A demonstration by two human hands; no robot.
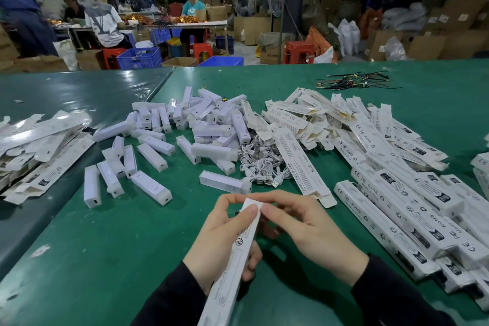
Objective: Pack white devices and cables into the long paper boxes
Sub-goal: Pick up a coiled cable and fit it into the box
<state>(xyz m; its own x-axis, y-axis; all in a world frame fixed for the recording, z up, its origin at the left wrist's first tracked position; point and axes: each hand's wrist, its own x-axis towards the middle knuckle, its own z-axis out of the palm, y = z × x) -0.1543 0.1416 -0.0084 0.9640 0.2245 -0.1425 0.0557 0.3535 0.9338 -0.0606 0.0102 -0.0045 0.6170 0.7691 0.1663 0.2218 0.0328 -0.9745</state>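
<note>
My left hand (pixel 225 241) grips 1 long paper box (pixel 238 254); my right hand (pixel 304 227) pinches its top end flap.

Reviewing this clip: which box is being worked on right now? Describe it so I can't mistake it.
Start at the green table and look at its near edge. The box runs up between the left hand and right hand, which pinch its top. It alone is off the table.

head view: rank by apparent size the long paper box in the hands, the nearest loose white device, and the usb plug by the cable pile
1. Long paper box, though nearness inflates it
2. White device
3. USB plug
</note>
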